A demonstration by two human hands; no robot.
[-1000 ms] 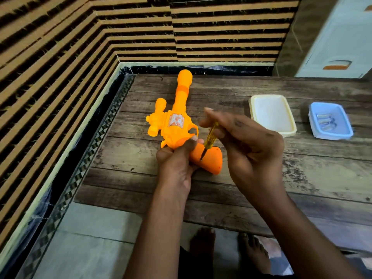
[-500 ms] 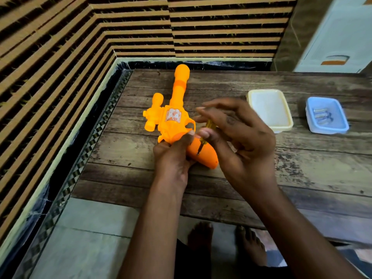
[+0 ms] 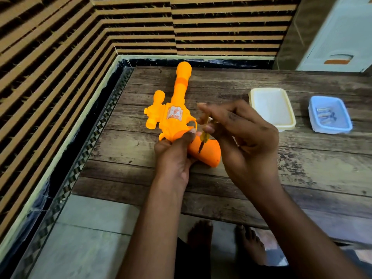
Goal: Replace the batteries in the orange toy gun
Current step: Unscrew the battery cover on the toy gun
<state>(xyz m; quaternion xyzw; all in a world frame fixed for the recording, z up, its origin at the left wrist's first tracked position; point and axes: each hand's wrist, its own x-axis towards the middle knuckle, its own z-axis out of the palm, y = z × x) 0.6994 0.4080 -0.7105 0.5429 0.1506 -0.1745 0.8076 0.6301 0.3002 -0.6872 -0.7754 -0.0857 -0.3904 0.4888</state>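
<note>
The orange toy gun [image 3: 177, 115] lies on the wooden table [image 3: 302, 158], barrel pointing away from me, its grip [image 3: 209, 156] toward me. My left hand [image 3: 175, 156] clasps the gun where the body meets the grip. My right hand [image 3: 241, 137] pinches a small yellow screwdriver [image 3: 204, 135] between its fingertips, with the tip set in a hole on the grip. Several batteries [image 3: 325, 116] lie in a blue tray [image 3: 346, 125] at the far right.
A cream tray [image 3: 253, 97] stands between the gun and the blue tray. Striped walls close off the table's left and far sides. My bare feet [image 3: 221, 238] show on the floor below the table's near edge.
My right hand's fingers have shifted around the screwdriver handle, from a closed fist to a fingertip pinch. The tip stays on the grip. The gun and my left hand have barely moved.
</note>
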